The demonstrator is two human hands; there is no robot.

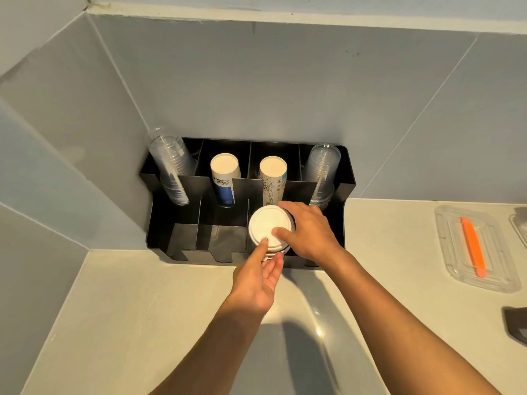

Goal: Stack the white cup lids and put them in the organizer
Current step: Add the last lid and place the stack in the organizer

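Observation:
A stack of white cup lids sits in a front compartment of the black organizer, third slot from the left. My right hand wraps the stack's right side, thumb on the top lid. My left hand holds it from the front, index finger pressing the top lid and the other fingers under the stack's near edge. The lower lids are mostly hidden by my fingers.
The organizer's rear slots hold clear plastic cups at far left and clear cups at far right, with two paper cup stacks between. A clear tray with an orange tool lies on the counter at right. Tiled walls close the corner.

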